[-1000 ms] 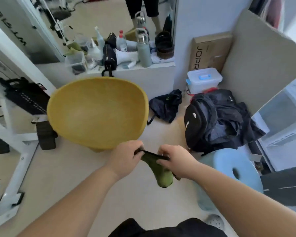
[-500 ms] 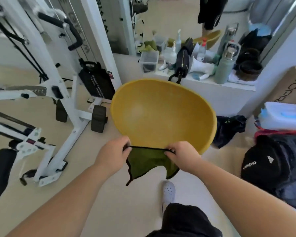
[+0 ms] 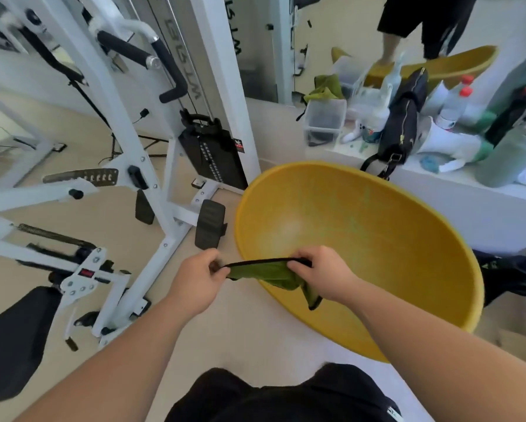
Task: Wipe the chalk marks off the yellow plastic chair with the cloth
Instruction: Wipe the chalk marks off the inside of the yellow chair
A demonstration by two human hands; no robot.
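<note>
The yellow plastic chair (image 3: pixel 362 239) is a wide bowl-shaped shell, right of centre. Faint pale greenish chalk marks (image 3: pixel 354 219) show on its inner surface. A green cloth with a black edge (image 3: pixel 268 274) hangs stretched between my two hands over the chair's near rim. My left hand (image 3: pixel 199 277) pinches the cloth's left end, just left of the rim. Gripping the right end, my right hand (image 3: pixel 319 274) is over the inside of the shell. The cloth's lower tail droops past my right wrist.
A white weight machine (image 3: pixel 152 166) with black pads and a weight stack fills the left. Behind the chair, a low white ledge (image 3: pixel 468 190) carries bottles, a black bag, a clear box. A mirror above reflects a standing person. Dark bags lie at the right.
The view has swung left and closer, so the chair now sits to the right. Both hands have pulled the cloth out from a bunch into a taut strip, now over the chair's rim.
</note>
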